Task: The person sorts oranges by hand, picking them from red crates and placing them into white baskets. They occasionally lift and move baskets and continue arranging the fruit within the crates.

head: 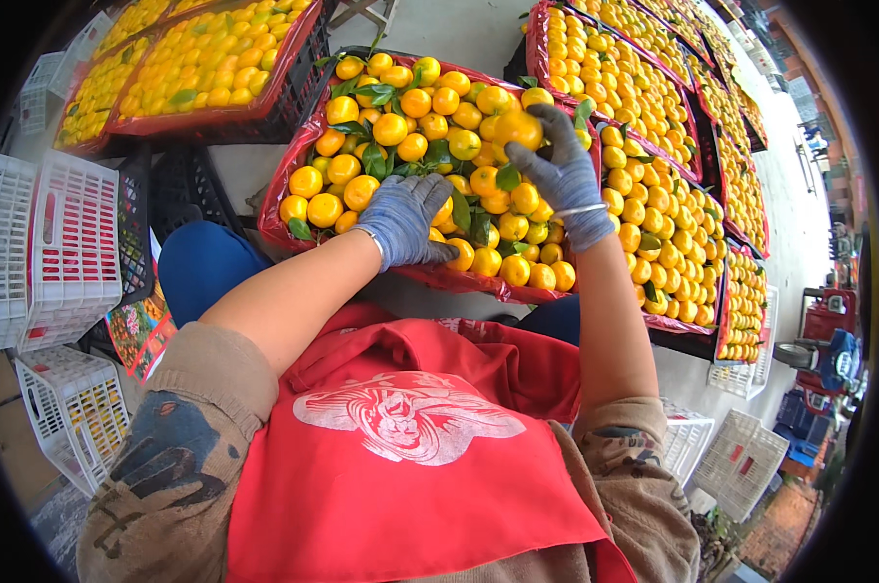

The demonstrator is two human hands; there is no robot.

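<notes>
Before me stands a crate lined with red plastic film (282,193), heaped with orange-yellow mandarins (390,130), several with green leaves (375,160). My left hand (410,218), in a grey-blue knit glove, rests palm down on the fruit near the crate's front, fingers spread; what lies under the palm is hidden. Over the right part of the heap, my right hand (567,171) in a matching glove holds one mandarin (518,130) between thumb and fingers. That fruit is slightly blurred and raised above the others.
Filled mandarin crates (658,240) stand close at the right, touching or nearly touching mine. More full crates (206,65) are at the upper left. White plastic crates (75,248) and black crates (191,186) stack at my left. White crates (742,459) also lie lower right.
</notes>
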